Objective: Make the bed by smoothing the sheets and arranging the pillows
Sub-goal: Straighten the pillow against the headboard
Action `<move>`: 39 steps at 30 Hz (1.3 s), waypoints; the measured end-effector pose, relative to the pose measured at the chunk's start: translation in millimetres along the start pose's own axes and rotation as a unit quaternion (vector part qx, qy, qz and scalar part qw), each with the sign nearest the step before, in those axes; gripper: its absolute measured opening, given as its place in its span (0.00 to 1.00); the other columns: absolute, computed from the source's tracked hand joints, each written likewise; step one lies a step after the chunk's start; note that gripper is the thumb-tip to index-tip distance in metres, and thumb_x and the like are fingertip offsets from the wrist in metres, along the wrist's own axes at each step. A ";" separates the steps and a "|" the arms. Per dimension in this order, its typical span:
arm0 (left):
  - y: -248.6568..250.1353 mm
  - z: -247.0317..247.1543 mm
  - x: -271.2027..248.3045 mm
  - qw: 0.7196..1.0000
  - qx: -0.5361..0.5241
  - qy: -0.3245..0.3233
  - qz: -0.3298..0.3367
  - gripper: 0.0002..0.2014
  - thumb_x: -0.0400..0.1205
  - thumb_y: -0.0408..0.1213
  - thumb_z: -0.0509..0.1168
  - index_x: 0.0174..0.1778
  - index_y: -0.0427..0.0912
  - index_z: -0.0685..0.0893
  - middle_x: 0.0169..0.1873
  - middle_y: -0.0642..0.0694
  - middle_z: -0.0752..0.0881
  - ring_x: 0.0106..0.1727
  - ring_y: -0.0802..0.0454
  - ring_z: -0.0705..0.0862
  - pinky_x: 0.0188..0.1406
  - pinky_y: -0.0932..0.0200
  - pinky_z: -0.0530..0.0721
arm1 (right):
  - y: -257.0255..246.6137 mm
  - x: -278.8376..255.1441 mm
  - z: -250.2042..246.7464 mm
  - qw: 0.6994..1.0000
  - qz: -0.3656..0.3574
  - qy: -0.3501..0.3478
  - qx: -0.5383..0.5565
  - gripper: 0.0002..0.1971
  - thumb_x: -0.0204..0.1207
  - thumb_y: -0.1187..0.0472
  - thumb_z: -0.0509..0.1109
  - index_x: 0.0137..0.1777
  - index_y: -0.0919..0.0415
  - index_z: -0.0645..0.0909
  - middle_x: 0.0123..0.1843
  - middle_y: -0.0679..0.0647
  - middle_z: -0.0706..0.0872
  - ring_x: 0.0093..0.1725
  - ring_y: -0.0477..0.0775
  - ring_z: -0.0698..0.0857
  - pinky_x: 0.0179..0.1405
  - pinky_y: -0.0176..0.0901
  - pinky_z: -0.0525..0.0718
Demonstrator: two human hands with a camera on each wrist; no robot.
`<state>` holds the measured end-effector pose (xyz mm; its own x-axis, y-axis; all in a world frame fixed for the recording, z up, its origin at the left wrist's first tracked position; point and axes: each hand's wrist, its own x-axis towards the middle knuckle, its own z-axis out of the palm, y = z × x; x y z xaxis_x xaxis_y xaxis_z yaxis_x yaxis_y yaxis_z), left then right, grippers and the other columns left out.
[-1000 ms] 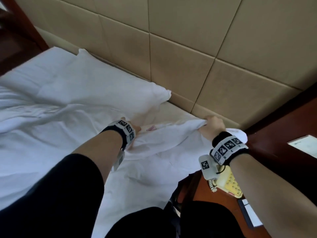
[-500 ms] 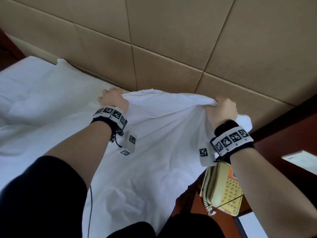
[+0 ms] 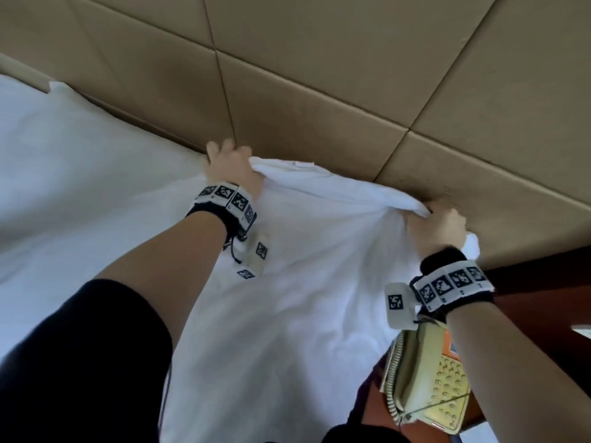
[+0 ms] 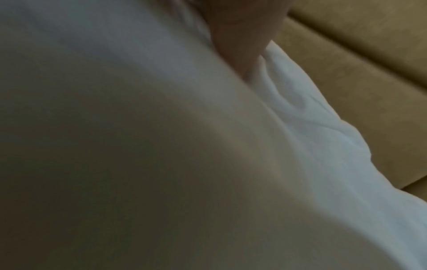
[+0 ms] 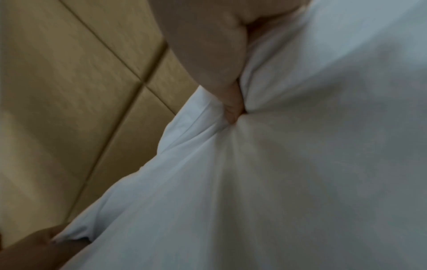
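Note:
A white sheet (image 3: 297,282) is lifted off the bed at its top edge, close against the padded headboard (image 3: 319,91). My left hand (image 3: 232,169) grips the sheet's upper left edge, and the fabric bunches beside its thumb (image 4: 238,45) in the left wrist view. My right hand (image 3: 436,227) grips the upper right edge, with the cloth (image 5: 300,164) puckered round the pinching fingers (image 5: 233,109) in the right wrist view. A white pillow (image 3: 80,148) lies flat to the left, against the headboard.
A beige corded telephone (image 3: 428,375) sits on a dark wooden nightstand (image 3: 543,302) at the bed's right side, below my right wrist. White bedding (image 3: 48,251) covers the bed on the left.
Both hands have raised the sheet's top edge from the mattress up toward the headboard and spread it taut. The view has tilted up, so the pillow sits further left.

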<state>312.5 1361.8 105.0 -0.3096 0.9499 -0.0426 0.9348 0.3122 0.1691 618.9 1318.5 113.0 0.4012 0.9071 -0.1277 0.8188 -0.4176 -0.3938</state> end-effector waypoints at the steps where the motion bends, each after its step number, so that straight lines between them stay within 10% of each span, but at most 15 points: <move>1: -6.9 9.8 6.2 1.000 0.020 -0.010 0.006 0.14 0.79 0.43 0.59 0.58 0.44 0.81 0.63 0.42 0.78 0.71 0.39 0.68 0.69 0.44 0.62 | 0.7 3.1 14.4 1.000 0.015 -0.016 -0.018 0.11 0.75 0.50 0.61 0.44 0.53 0.82 0.41 0.57 0.84 0.45 0.65 0.83 0.50 0.52 0.81; 7: -8.4 45.1 23.0 0.993 -0.049 -0.106 0.005 0.04 0.79 0.41 0.57 0.45 0.46 0.70 0.46 0.42 0.86 0.52 0.41 0.83 0.61 0.49 0.66 | 10.1 15.1 72.3 0.996 0.087 -0.021 -0.017 0.11 0.76 0.52 0.61 0.43 0.54 0.83 0.46 0.60 0.86 0.43 0.61 0.75 0.63 0.56 0.76; 14: 25.5 40.4 42.9 0.977 -0.193 -0.020 -0.089 0.13 0.79 0.36 0.55 0.27 0.45 0.63 0.45 0.40 0.85 0.51 0.39 0.81 0.62 0.48 0.73 | 17.1 32.5 97.4 0.985 0.162 0.011 0.054 0.18 0.72 0.46 0.66 0.27 0.58 0.77 0.26 0.54 0.77 0.35 0.62 0.76 0.54 0.50 0.78; 18: 5.8 62.9 54.5 0.987 -0.073 -0.145 -0.004 0.06 0.79 0.44 0.55 0.42 0.46 0.73 0.54 0.40 0.84 0.59 0.39 0.81 0.65 0.44 0.68 | 22.6 33.0 111.6 0.979 0.193 -0.024 0.060 0.23 0.65 0.38 0.69 0.24 0.57 0.74 0.24 0.52 0.77 0.32 0.61 0.78 0.48 0.50 0.80; 21: -19.9 67.9 56.7 0.956 0.052 -0.289 0.016 0.30 0.71 0.61 0.60 0.65 0.48 0.73 0.65 0.44 0.80 0.68 0.40 0.76 0.71 0.41 0.62 | 18.8 35.7 118.0 0.967 0.217 -0.131 -0.009 0.15 0.71 0.45 0.66 0.48 0.56 0.82 0.51 0.60 0.85 0.56 0.66 0.81 0.61 0.56 0.78; 24: -32.7 54.5 54.2 0.926 -0.004 -0.378 -0.014 0.34 0.71 0.55 0.65 0.73 0.44 0.71 0.70 0.41 0.76 0.66 0.41 0.76 0.56 0.53 0.75 | -23.7 19.5 119.8 0.981 0.089 -0.138 -0.099 0.19 0.74 0.61 0.59 0.65 0.60 0.78 0.67 0.63 0.79 0.67 0.66 0.76 0.67 0.52 0.71; 26: -33.2 43.0 52.8 0.912 -0.029 -0.410 0.017 0.22 0.80 0.38 0.63 0.70 0.35 0.76 0.67 0.35 0.78 0.61 0.40 0.78 0.40 0.66 0.74 | -76.2 -0.3 125.6 0.988 -0.092 -0.119 0.041 0.19 0.74 0.69 0.62 0.64 0.64 0.82 0.64 0.64 0.83 0.66 0.65 0.78 0.65 0.45 0.72; 29: -37.7 24.4 52.4 0.911 -0.090 -0.402 0.036 0.18 0.84 0.26 0.56 0.71 0.30 0.76 0.68 0.32 0.79 0.67 0.38 0.79 0.33 0.71 0.73 | -154.9 -13.1 147.3 0.903 -0.306 -0.283 0.100 0.32 0.63 0.65 0.66 0.72 0.59 0.76 0.69 0.58 0.82 0.70 0.59 0.76 0.72 0.38 0.68; 31: -51.2 16.1 54.4 0.912 -0.141 -0.385 0.029 0.18 0.84 0.23 0.54 0.69 0.33 0.78 0.66 0.34 0.81 0.66 0.38 0.80 0.40 0.64 0.79 | -197.7 -15.3 154.9 0.859 -0.308 -0.408 -0.020 0.41 0.58 0.58 0.65 0.77 0.45 0.63 0.68 0.54 0.80 0.72 0.60 0.73 0.75 0.48 0.69; 35: -99.8 20.8 59.9 0.943 -0.149 -0.297 0.011 0.14 0.81 0.28 0.56 0.54 0.43 0.86 0.59 0.41 0.84 0.62 0.41 0.82 0.59 0.57 0.79 | -230.1 -17.6 159.4 0.812 -0.253 -0.505 -0.146 0.14 0.67 0.63 0.70 0.53 0.59 0.79 0.44 0.53 0.83 0.50 0.57 0.82 0.42 0.41 0.80; 39: -131.6 40.5 57.9 0.936 -0.011 -0.352 0.004 0.21 0.82 0.31 0.55 0.70 0.49 0.77 0.71 0.42 0.75 0.72 0.38 0.73 0.73 0.48 0.70 | -228.1 -22.8 141.5 0.786 -0.284 -0.526 -0.161 0.07 0.77 0.49 0.68 0.50 0.47 0.74 0.48 0.52 0.78 0.54 0.54 0.76 0.58 0.44 0.76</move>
<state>178.6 1376.2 40.4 -0.1042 0.7281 -0.6776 0.9307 0.3116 0.1917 364.9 1400.7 76.9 -0.4878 0.4238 -0.7632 0.8730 0.2319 -0.4291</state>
